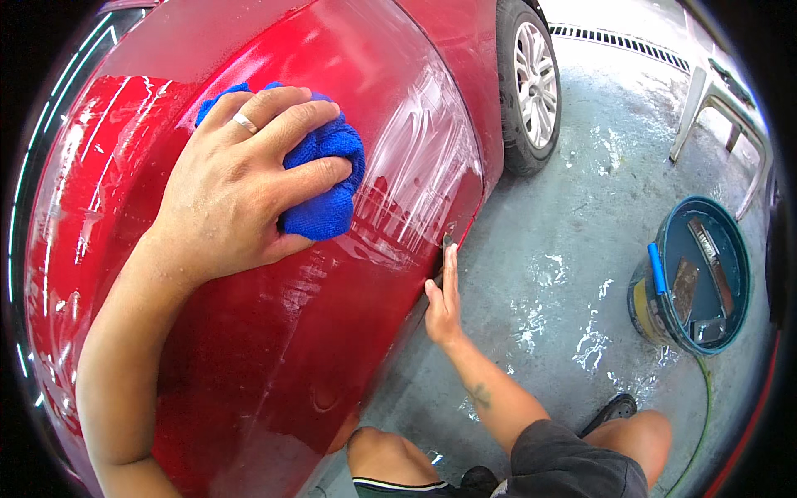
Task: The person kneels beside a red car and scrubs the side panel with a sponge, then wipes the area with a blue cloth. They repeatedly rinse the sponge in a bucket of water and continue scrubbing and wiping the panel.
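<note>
My left hand (231, 177), with a ring on one finger, grips a folded blue microfiber cloth (324, 208). It presses the cloth against the red car body panel (348, 299). White streaks run across the wet-looking surface to the right of the cloth, towards the panel's edge. Lower down, my right hand (445, 311) rests at that edge with its fingers extended and thumb apart. Something small and dark shows by its fingertips, too small to identify.
A tyre with a silver alloy wheel (534, 84) stands beyond the panel. To the right, a bucket (641, 305) holds liquid, a handled brush-like tool (710, 249) and flat blocks. A plastic chair (716, 93), a green hose (707, 398) and a floor drain grate (622, 43) are nearby. The floor (498, 274) is wet.
</note>
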### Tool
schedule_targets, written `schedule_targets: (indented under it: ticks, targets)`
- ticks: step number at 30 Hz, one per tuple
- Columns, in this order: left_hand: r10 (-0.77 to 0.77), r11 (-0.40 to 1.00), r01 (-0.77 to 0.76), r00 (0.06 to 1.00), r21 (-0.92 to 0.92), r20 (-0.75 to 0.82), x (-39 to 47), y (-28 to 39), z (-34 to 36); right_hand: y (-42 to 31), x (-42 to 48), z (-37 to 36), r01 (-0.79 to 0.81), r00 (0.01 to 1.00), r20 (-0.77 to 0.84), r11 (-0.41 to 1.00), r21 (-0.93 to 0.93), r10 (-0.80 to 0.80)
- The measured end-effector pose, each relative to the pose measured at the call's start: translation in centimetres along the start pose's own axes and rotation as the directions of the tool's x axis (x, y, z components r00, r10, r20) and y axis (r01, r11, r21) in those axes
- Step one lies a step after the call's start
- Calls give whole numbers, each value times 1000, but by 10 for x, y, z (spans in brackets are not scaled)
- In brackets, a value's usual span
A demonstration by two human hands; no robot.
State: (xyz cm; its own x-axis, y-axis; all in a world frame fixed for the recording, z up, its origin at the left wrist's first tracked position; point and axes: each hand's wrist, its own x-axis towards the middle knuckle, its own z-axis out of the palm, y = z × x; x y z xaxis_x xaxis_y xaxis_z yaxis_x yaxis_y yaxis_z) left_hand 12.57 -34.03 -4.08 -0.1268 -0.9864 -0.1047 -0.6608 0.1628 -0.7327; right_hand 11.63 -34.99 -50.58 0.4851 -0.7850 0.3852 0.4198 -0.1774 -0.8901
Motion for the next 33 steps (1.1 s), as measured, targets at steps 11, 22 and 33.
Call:
schedule_targets:
  ticks: [11,22,33]
  targets:
    - [-9,1000,9,1000,-6,-16,0,2,3,-42,-28,16,-1,1000,-29,998,68,3]
    - [3,1000,-3,1000,9,-3,-5,-1,-1,-51,24,31,-33,992,-122,997,66,41]
    - [33,999,-33,999,21,-32,-5,1,5,-14,103,2,-120,975,-180,992,45,126]
